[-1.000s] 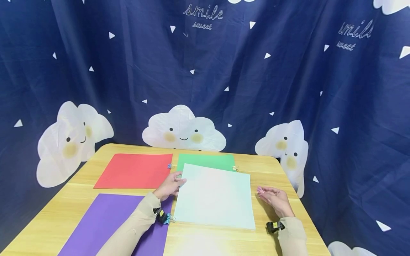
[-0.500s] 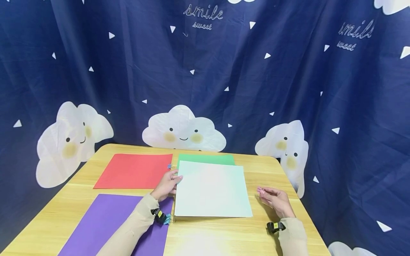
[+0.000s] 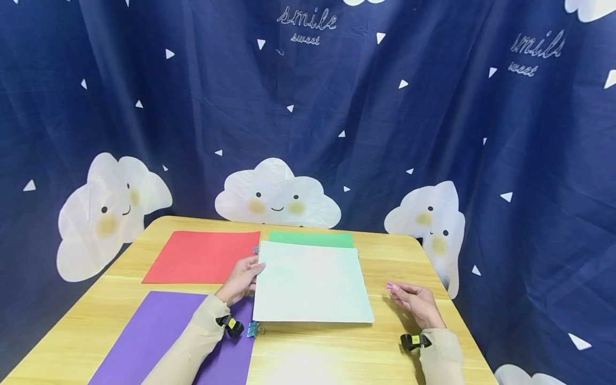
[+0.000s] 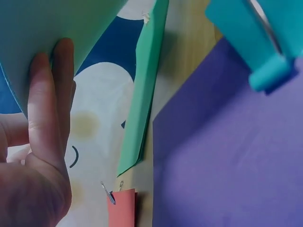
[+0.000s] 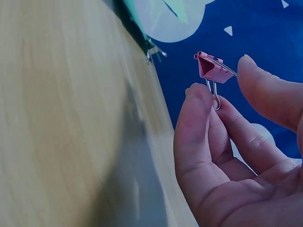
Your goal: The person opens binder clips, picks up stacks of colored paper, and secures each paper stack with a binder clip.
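Observation:
My left hand point(image 3: 240, 279) pinches the left edge of the pale, light-blue paper point(image 3: 313, 283), thumb on top and fingers beneath. In the left wrist view the fingers point(image 4: 42, 94) lie against the paper's underside. The paper hangs tilted over the table, its near edge raised, and covers much of the green paper point(image 3: 310, 239). Out to the right, my right hand point(image 3: 420, 306) holds a small pink binder clip point(image 5: 215, 72) by its wire handles, between thumb and fingers. The clip stands apart from the pale paper.
Red paper point(image 3: 202, 256) lies at the back left with a blue binder clip point(image 3: 255, 249) at its right edge. Purple paper point(image 3: 135, 342) lies at the front left, with a teal binder clip point(image 3: 252, 329) at its right edge. A dark-blue cloud-print curtain point(image 3: 308, 107) hangs behind the table.
The pale paper has shifted left and slightly away with my left hand, and its near edge has drawn back from the table's front. My right hand stays in place with the pink binder clip.

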The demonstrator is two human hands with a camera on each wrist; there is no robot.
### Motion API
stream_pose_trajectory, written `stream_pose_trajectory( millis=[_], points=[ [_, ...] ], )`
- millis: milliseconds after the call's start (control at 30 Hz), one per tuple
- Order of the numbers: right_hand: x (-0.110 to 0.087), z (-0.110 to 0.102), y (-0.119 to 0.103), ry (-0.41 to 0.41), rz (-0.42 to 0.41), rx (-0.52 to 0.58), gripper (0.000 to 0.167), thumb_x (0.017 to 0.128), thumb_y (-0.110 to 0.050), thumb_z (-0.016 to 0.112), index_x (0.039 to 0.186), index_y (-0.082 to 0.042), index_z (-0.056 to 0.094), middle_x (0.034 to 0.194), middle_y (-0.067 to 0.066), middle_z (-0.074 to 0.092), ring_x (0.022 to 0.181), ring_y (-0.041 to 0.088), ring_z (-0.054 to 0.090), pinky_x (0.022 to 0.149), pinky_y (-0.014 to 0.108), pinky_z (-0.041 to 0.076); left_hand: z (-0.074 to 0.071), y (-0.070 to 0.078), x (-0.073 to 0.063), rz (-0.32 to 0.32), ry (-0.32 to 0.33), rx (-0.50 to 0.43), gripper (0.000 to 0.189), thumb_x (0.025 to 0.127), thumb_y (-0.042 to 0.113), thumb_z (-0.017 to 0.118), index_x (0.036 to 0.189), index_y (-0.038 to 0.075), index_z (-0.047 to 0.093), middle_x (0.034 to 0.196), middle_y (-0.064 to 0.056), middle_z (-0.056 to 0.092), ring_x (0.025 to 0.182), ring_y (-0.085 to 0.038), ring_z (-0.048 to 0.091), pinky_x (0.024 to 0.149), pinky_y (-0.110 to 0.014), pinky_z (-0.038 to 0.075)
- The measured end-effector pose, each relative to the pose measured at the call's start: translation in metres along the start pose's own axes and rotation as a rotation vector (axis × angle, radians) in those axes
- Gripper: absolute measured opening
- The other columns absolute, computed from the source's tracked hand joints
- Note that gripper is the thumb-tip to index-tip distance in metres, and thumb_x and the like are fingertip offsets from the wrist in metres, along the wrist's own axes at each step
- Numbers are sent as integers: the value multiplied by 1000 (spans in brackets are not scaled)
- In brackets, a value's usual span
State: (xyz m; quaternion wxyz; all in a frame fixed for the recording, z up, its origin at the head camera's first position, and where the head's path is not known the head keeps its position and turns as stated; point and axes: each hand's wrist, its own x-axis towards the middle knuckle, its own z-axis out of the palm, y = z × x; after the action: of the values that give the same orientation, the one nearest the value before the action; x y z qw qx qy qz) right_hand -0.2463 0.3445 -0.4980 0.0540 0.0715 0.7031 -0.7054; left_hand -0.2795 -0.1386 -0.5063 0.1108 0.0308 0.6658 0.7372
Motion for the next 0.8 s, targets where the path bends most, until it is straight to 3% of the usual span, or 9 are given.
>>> stream_pose_trajectory(
  millis=[267,433,800],
  points=[
    [-1,0,0,-27,-7,29,40,98,-8,70,132,13,62,102,-7,80,101,11,76,90,24,63,-3,0,-7,-6,-31,-31,42,111,16,47,144,-9,44,85,4,74,49,-3,55,45,-18,50],
    [-2,1,0,-38,-5,40,35,98,-9,70,129,9,65,102,-8,80,101,11,76,91,26,62,-5,0,-12,-1,-28,-26,42,111,15,47,143,-10,45,80,6,73,47,-2,50,40,-14,37],
    [-5,4,-4,-76,0,79,28,100,-8,67,125,6,68,104,-6,80,102,12,75,93,26,62,-9,-3,-15,18,-27,6,44,110,14,49,145,-12,44,80,7,73,49,-2,49,41,-14,35]
  ],
)
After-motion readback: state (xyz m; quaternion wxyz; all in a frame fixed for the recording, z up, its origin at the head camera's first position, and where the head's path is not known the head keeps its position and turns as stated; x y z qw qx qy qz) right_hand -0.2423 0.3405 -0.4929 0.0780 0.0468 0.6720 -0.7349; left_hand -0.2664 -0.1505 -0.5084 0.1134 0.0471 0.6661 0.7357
